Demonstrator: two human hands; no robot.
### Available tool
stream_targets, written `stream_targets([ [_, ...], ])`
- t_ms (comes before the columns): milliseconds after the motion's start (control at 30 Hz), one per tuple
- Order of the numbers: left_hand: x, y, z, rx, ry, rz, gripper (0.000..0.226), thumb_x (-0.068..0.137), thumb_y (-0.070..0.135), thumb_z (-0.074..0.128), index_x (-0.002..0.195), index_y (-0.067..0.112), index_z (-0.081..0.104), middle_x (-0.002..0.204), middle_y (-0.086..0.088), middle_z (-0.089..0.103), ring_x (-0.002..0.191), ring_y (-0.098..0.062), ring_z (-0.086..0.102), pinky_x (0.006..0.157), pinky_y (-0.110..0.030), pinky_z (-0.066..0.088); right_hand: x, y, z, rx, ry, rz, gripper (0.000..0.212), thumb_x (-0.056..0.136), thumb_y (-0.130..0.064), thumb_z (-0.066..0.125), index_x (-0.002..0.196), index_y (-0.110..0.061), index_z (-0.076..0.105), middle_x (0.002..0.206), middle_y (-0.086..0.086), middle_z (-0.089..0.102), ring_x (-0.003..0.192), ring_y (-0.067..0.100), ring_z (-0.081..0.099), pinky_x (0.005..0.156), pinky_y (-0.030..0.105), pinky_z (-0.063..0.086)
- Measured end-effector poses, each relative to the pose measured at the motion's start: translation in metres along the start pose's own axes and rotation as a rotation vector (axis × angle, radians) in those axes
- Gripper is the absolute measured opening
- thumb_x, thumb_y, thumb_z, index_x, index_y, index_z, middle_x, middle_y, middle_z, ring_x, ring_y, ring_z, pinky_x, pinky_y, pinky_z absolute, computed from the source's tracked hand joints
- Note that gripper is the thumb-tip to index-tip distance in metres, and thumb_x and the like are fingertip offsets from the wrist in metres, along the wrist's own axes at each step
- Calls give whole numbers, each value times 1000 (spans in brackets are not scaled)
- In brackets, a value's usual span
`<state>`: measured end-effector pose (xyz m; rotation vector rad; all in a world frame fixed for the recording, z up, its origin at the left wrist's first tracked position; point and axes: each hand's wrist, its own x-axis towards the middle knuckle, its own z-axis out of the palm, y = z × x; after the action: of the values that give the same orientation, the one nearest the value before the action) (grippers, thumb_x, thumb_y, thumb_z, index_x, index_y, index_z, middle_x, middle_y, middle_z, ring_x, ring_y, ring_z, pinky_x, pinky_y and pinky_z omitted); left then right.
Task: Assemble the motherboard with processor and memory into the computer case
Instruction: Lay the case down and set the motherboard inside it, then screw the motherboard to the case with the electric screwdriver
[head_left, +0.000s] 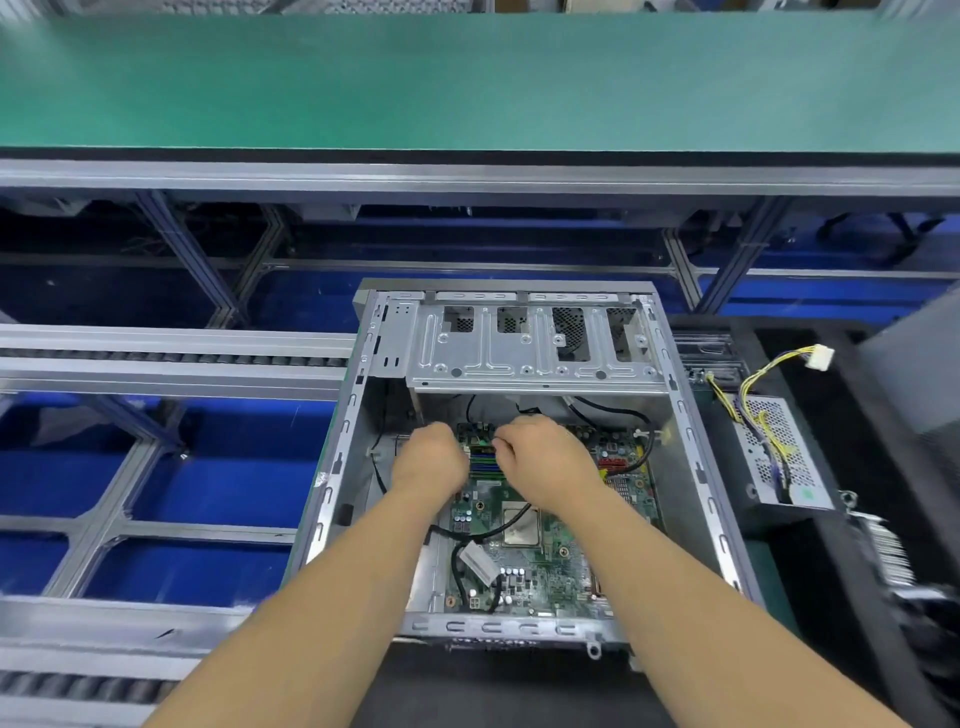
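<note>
An open metal computer case (691, 447) lies on its side in front of me. A green motherboard (540, 566) lies inside it, with a square processor (521, 526) near its middle and blue and green memory slots (485, 464) toward the far end. Both my hands reach into the case over the memory slots. My left hand (431, 457) has its fingers curled down at the slots' left end. My right hand (540, 457) has curled fingers at the slots' right end. What the fingertips hold is hidden. Black cables (470, 540) run across the board.
A power supply (779, 457) with yellow wires and a white connector (820, 357) lies right of the case on a black mat. A drive bracket (530, 343) spans the case's far end. A green conveyor belt (467, 83) runs beyond. Roller rails (156, 358) are at left.
</note>
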<state>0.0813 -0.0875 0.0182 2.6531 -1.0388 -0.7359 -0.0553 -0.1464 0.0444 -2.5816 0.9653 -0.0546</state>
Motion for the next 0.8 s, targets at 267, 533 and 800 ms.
stream_targets([
  [267,-41,37,-39,73,180,256,28,99,30,37,95,14,60,102,-10,66,88,-33,61,76,-39,50,-18,1,-24,150,131,49,40,108,-27,43,72,-11,50,69,12,59,68,32,55,61,37,36],
  [533,-102,-38,-88,-90,629,344,25,99,34,35,82,20,47,77,-2,61,72,-30,53,59,-36,34,-34,-122,-39,350,331,-146,39,101,-10,43,138,-12,58,126,14,64,117,32,56,98,42,45],
  [800,-172,-234,-107,-200,847,63,24,95,33,37,77,18,43,64,3,47,63,-34,47,53,-35,30,-91,-280,57,88,462,-492,35,87,-12,53,116,-5,70,104,14,65,94,37,59,79,47,45],
])
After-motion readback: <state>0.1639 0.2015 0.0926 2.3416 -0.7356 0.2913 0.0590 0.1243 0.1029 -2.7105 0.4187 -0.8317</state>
